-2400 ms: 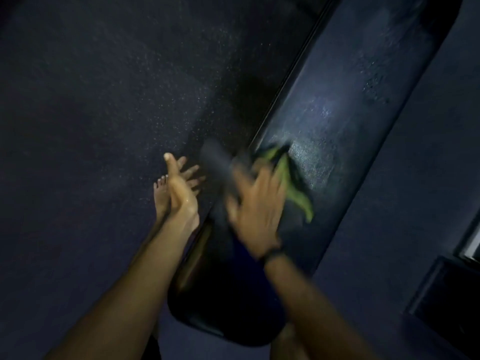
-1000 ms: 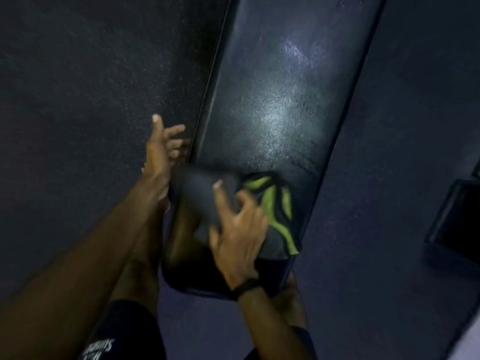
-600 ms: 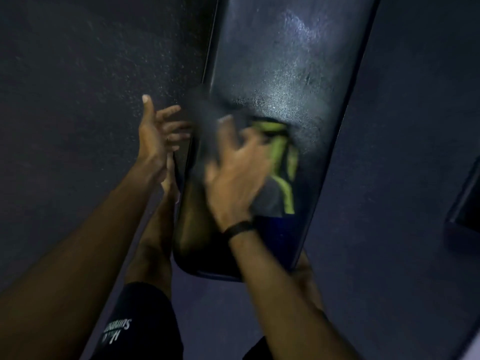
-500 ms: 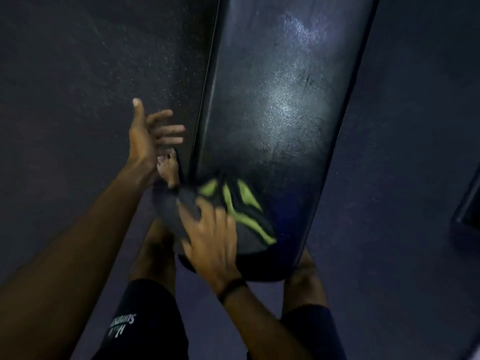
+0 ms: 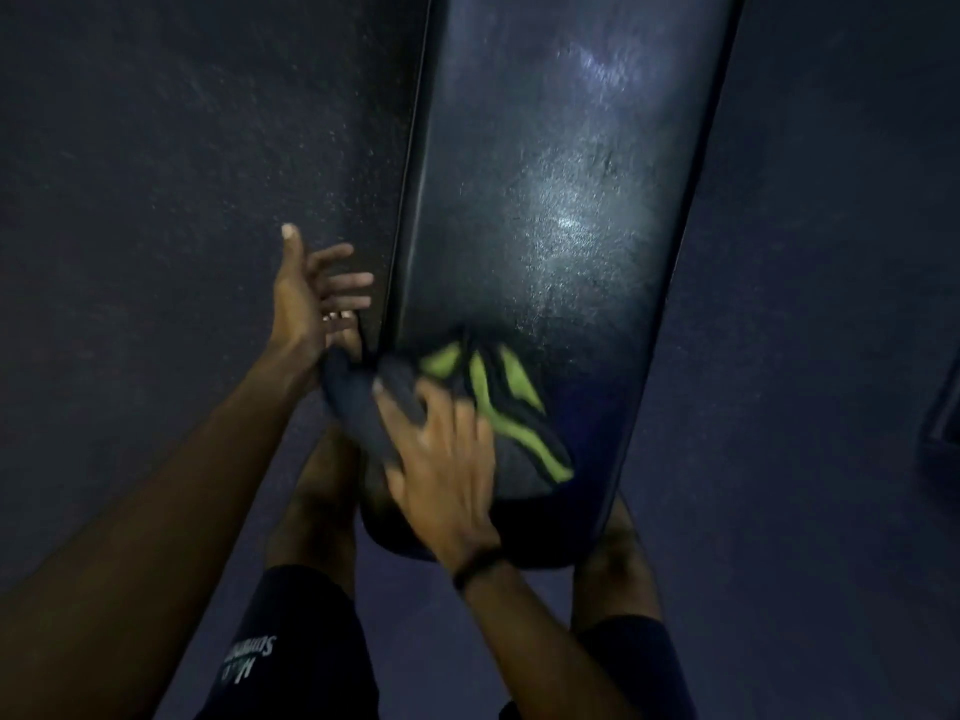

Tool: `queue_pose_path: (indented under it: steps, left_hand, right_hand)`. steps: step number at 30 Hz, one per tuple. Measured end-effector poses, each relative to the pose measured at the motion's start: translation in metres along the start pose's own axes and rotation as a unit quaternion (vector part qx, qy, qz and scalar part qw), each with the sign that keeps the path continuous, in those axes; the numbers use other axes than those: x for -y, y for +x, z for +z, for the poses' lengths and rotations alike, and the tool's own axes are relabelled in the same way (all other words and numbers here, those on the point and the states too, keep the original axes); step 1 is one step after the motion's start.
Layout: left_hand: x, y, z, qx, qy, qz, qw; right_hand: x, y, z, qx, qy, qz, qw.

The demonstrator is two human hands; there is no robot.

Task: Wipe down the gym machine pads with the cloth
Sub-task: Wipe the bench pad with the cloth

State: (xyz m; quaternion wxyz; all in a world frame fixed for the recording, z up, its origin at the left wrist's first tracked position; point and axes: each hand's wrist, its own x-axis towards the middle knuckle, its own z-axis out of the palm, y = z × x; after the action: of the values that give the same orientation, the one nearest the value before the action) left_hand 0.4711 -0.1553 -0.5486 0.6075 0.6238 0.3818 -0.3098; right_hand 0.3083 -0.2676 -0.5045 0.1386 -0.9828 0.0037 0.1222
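A long black padded bench (image 5: 561, 210) runs from the near centre up and away, shiny with a bright glare on its middle. A dark cloth with lime-green stripes (image 5: 498, 407) lies on the pad's near end. My right hand (image 5: 441, 470) presses flat on the cloth, fingers spread over its left part, which hangs over the pad's left edge. My left hand (image 5: 311, 298) hovers in the air just left of the pad, fingers apart, holding nothing.
Dark speckled rubber floor (image 5: 182, 200) lies on both sides of the bench. My bare legs and dark shorts (image 5: 291, 646) straddle the pad's near end. A dark box-like object (image 5: 940, 433) sits at the right edge.
My right hand has swept the cloth back and forth along the pad and now holds it at the near end. The left hand has stayed beside the pad's left edge.
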Motion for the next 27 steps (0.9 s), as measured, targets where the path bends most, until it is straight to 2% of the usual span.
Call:
queue_pose_path:
  steps: [2,4,5,7,8,9,10,12,14,15,17,19,20,22,23,25,27]
  left_hand:
    - [-0.01,0.0,-0.003,-0.002,0.017,0.02,1.0]
    - [-0.018,0.001,0.002,-0.009,0.029,0.05,0.998]
    - [-0.02,0.003,0.007,-0.007,0.036,0.063,0.997]
    - [-0.02,0.007,0.018,-0.001,0.049,0.072,0.996]
    - [-0.019,0.01,0.025,0.001,0.046,0.071,0.996]
    - [-0.016,0.012,0.029,0.001,0.042,0.07,0.997]
    - [-0.014,0.015,0.033,0.0,0.04,0.068,0.997]
    - [-0.016,0.015,0.037,-0.01,0.01,0.056,0.998]
    - [-0.023,0.011,0.034,-0.018,-0.042,0.045,0.998]
    - [-0.026,0.012,0.031,-0.014,-0.045,0.045,0.998]
    - [-0.035,0.012,0.023,-0.006,-0.006,0.051,0.999]
    - [-0.042,0.015,0.021,-0.007,0.022,0.062,0.998]
    - [-0.043,0.018,0.023,-0.008,0.032,0.068,0.997]
    - [-0.043,0.019,0.03,-0.005,0.042,0.075,0.996]
    - [-0.041,0.018,0.033,-0.007,0.04,0.076,0.996]
    - [-0.037,0.021,0.039,-0.014,0.039,0.073,0.996]
    - [-0.039,0.02,0.046,-0.033,0.023,0.074,0.996]
  right_hand:
    - [-0.033,-0.066,0.0,0.023,0.018,0.006,1.0]
    - [-0.084,-0.081,-0.018,-0.015,0.02,0.067,0.997]
    - [-0.109,-0.065,-0.026,-0.062,0.032,0.143,0.987]
    - [-0.14,0.012,-0.042,-0.172,0.071,0.316,0.93]
    - [-0.147,0.067,-0.049,-0.221,0.078,0.381,0.894]
    - [-0.142,0.116,-0.054,-0.245,0.057,0.401,0.881]
    - [-0.127,0.155,-0.054,-0.236,0.029,0.371,0.898]
    - [-0.071,0.175,-0.045,-0.158,-0.015,0.192,0.968]
    - [-0.027,0.124,-0.033,-0.058,-0.003,0.03,0.998]
    - [-0.025,0.085,-0.028,-0.024,0.01,-0.003,1.0]
    - [-0.062,0.017,-0.027,-0.008,0.046,0.024,0.999]
    - [-0.115,0.003,-0.04,-0.041,0.065,0.134,0.988]
    - [-0.137,0.02,-0.047,-0.084,0.072,0.22,0.969]
    - [-0.158,0.099,-0.062,-0.198,0.08,0.374,0.903]
    - [-0.158,0.146,-0.067,-0.233,0.061,0.393,0.887]
    - [-0.131,0.215,-0.069,-0.23,0.003,0.311,0.922]
    - [-0.085,0.222,-0.062,-0.153,-0.014,0.149,0.977]
